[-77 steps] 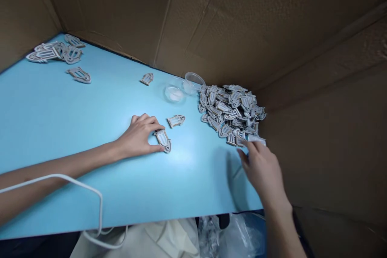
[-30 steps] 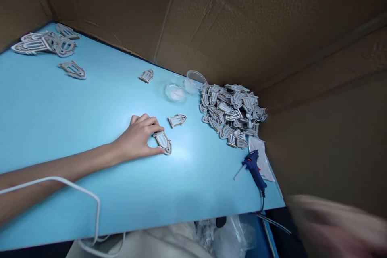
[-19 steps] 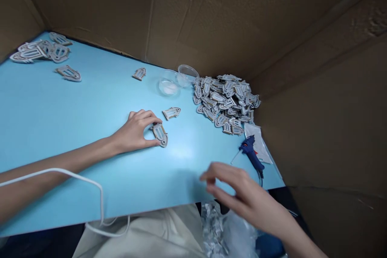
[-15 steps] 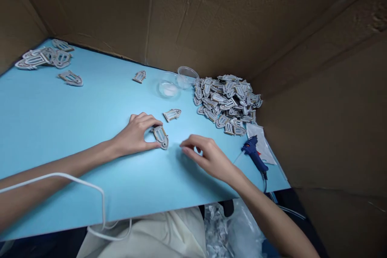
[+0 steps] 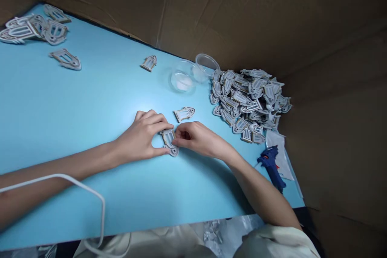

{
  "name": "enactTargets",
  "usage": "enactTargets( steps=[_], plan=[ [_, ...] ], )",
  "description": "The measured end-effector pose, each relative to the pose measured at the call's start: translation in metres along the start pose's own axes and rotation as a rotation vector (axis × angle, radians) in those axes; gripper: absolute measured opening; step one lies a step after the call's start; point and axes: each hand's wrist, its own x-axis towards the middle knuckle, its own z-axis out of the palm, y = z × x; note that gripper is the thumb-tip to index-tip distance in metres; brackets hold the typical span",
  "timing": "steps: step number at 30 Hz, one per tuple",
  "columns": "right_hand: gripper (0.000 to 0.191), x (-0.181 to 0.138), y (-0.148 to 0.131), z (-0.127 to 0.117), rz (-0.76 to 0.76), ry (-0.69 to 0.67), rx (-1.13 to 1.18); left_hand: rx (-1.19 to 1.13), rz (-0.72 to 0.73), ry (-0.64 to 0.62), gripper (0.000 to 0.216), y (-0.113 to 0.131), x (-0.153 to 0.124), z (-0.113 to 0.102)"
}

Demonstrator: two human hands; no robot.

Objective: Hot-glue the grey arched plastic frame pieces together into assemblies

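A grey arch-shaped flat piece (image 5: pixel 169 142) lies on the blue table (image 5: pixel 90 100) at the centre. My left hand (image 5: pixel 142 136) grips it from the left with thumb and fingers curled round it. From the right, my right hand (image 5: pixel 196 139) pinches the same piece with bent fingers. A second, smaller arch piece (image 5: pixel 184 113) lies just beyond the hands, untouched.
A heap of several grey pieces (image 5: pixel 249 100) sits at the right, two clear plastic cups (image 5: pixel 193 73) beside it. A blue glue gun (image 5: pixel 272 166) lies near the right edge on white paper. More pieces (image 5: pixel 33 30) lie far left. Cardboard walls surround; a white cable (image 5: pixel 90 197) loops at the front.
My right hand let go of the glue gun, swung away to the lower right, then came back to the arch piece. The left hand stayed on it.
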Motion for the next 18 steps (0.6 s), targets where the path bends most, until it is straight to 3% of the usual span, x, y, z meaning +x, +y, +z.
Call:
enactTargets(
  steps=[6, 12, 15, 18],
  plan=[
    [0.039, 0.003, -0.008, 0.009, 0.049, 0.11, -0.113, -0.003, 0.001, 0.007, 0.048, 0.0, 0.0, 0.001],
    [0.03, -0.002, -0.003, 0.012, 0.005, 0.096, -0.052, 0.01, -0.005, 0.004, 0.05, 0.001, 0.0, -0.001],
    [0.038, -0.001, -0.004, 0.014, 0.028, 0.165, -0.095, 0.014, -0.014, -0.002, 0.049, 0.002, 0.0, -0.002],
    [0.036, 0.001, -0.004, 0.015, 0.013, 0.141, -0.072, 0.01, -0.013, -0.003, 0.05, 0.001, 0.0, -0.001]
  ],
)
